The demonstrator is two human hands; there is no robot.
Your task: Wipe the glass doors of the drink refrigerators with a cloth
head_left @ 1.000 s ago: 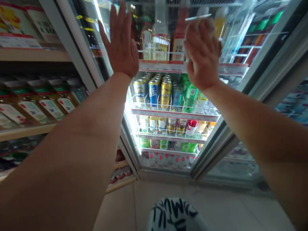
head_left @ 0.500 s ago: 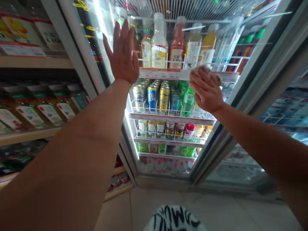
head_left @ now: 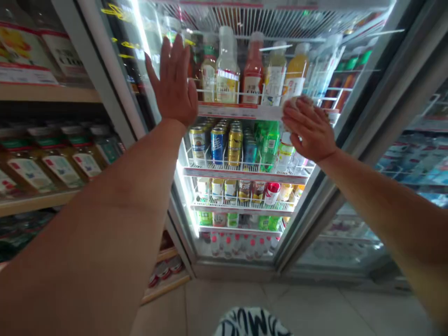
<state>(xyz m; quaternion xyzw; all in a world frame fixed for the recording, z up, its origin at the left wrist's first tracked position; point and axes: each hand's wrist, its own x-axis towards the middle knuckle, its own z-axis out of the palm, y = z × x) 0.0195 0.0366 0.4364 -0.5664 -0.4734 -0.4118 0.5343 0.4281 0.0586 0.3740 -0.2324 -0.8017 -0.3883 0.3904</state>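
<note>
A lit drinks fridge with a glass door point(head_left: 241, 259) stands in front of me. My left hand point(head_left: 175, 88) rests flat against the upper left of the glass, fingers spread, with nothing in it. Toward the right side of the pane, my right hand point(head_left: 310, 130) presses a crumpled pale cloth point(head_left: 297, 101) against the glass. Most of the cloth is hidden under the palm and fingers. Behind the glass, between the hands, are a clear-topped bottle point(head_left: 227, 70), a red drink bottle point(head_left: 252, 70) and an orange drink bottle point(head_left: 296, 70) on a wire shelf.
Lower fridge shelves hold cans point(head_left: 234, 144), green bottles point(head_left: 269, 140) and red-capped bottles point(head_left: 250, 247). To the left, a wooden shelf point(head_left: 42, 200) carries juice bottles point(head_left: 56, 163). A metal door frame point(head_left: 329, 196) and another fridge stand at right. Tiled floor point(head_left: 196, 308) lies below.
My right hand and the cloth have slid slightly right and down over the glass. My left hand stays flat on the pane. The whole view has shifted a little.
</note>
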